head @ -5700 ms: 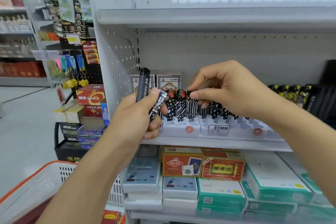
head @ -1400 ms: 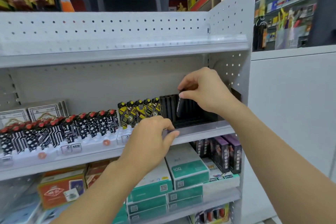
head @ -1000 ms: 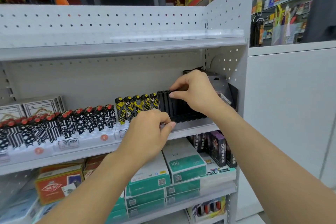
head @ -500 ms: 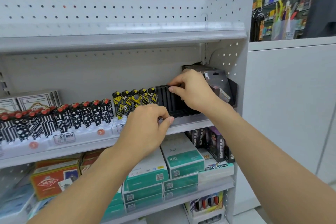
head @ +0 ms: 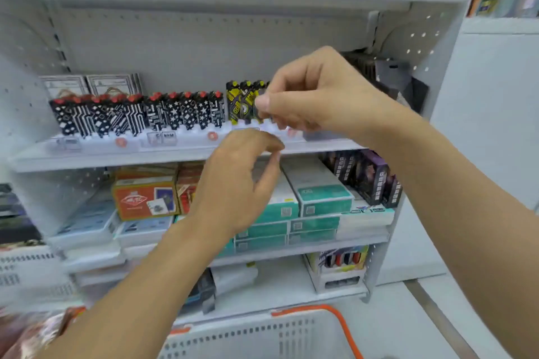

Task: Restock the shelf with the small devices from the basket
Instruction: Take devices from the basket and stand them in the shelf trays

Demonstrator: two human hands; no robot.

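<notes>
"NRM" on white shelf tag

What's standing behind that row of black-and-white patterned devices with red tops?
Behind the patterned devices, two pale boxes stand against the shelf's back wall. Only their tops show; the devices cover the rest.

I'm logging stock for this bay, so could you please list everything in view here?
patterned devices: about a dozen, black-white with red caps, display shelf left
yellow devices: at least three, yellow-black, beside them
display shelf: one, white
green boxes: several, shelf below
orange box: one, shelf below, left
purple boxes: several, shelf below, right
basket: one, white with orange rim, bottom
right hand: fingers curled at yellow devices
left hand: loosely curled, empty
</notes>
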